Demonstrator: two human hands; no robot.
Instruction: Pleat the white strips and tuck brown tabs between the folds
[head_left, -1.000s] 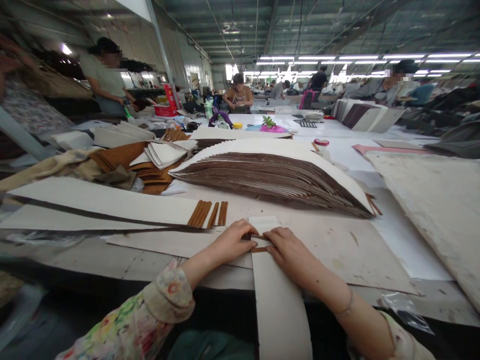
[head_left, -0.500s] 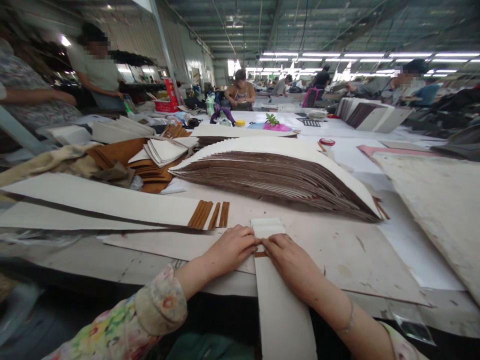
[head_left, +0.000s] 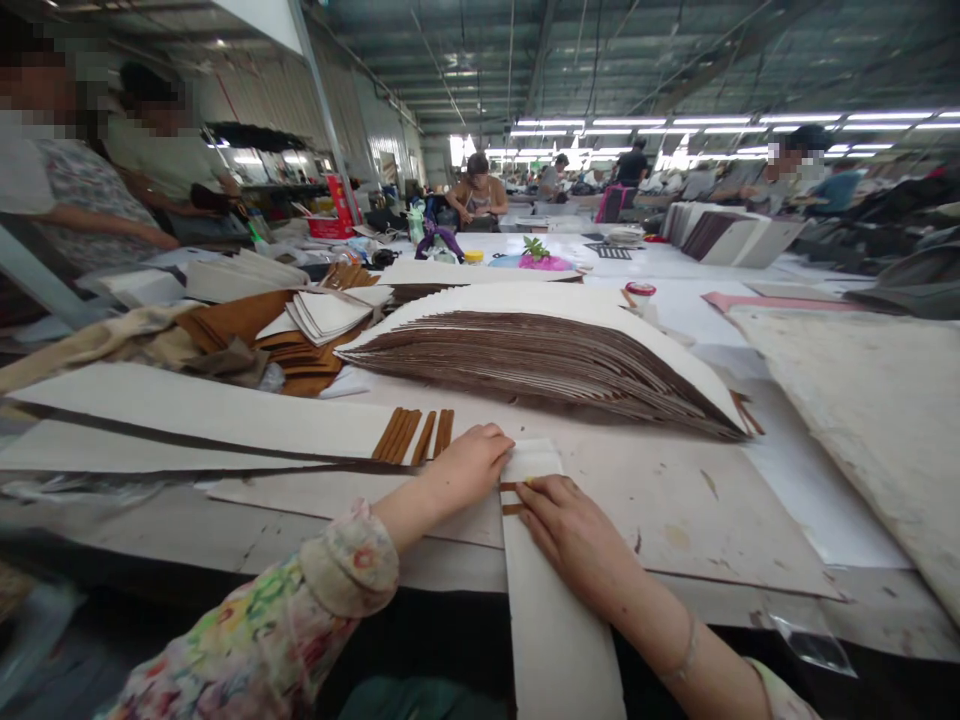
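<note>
A long white strip (head_left: 555, 630) runs from the table over its front edge, with two narrow brown bands across its upper part. My right hand (head_left: 566, 520) rests on the strip, its fingertips pressed together at the bands. At the strip's upper left edge is my left hand (head_left: 472, 465), fingers bent and closed; whatever lies between its fingertips is too small to make out. To the left, several short brown strips (head_left: 397, 435) lie on the end of a white panel (head_left: 225, 405).
A thick fanned stack of white-topped brown sheets (head_left: 540, 350) lies beyond my hands. Brown and white pieces (head_left: 322, 315) are heaped at the left. A pale sheet (head_left: 870, 400) covers the right side. Other people stand at the left and back.
My left hand has moved up, away from my right fingertips. A second brown band now shows on the strip. The view has shifted slightly.
</note>
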